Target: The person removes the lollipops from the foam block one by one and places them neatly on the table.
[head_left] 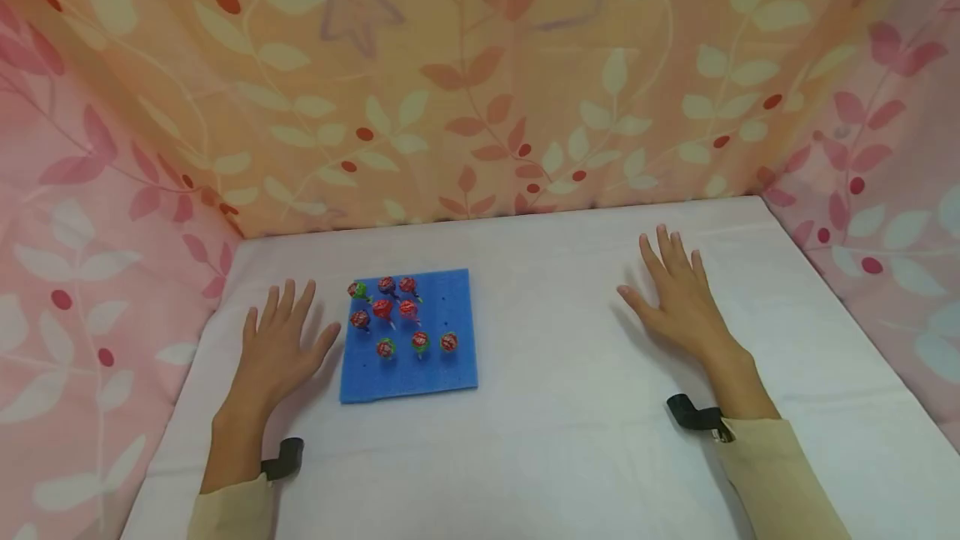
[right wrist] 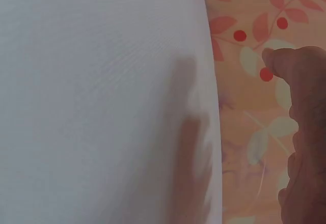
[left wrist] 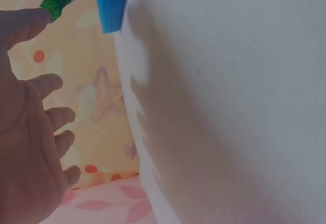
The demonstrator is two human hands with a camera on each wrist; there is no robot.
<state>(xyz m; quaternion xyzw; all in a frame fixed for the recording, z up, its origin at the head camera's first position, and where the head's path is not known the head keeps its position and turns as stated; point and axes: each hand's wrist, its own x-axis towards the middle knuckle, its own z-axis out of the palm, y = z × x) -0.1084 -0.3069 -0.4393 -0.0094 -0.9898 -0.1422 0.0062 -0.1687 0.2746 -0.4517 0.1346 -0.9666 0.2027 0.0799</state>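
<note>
A blue foam board (head_left: 420, 377) lies left of the table's middle, with several wrapped lollipops standing in it by their sticks. Among them are a red lollipop (head_left: 382, 309), a dark one (head_left: 360, 320) and a green-and-red one (head_left: 386, 348). My left hand (head_left: 275, 348) is just left of the board, fingers spread, holding nothing. In the left wrist view a green lollipop (left wrist: 52, 7) shows behind the thumb. Far to the right of the board, my right hand (head_left: 682, 307) is spread over the white cloth, also with nothing in it.
A white cloth (head_left: 555, 440) covers the table. Small holes dot the bare parts of the board. An orange leaf-patterned curtain (head_left: 480, 107) stands along the back edge, with a pink curtain at the left (head_left: 97, 257) and another pink curtain (head_left: 877, 190) at the right.
</note>
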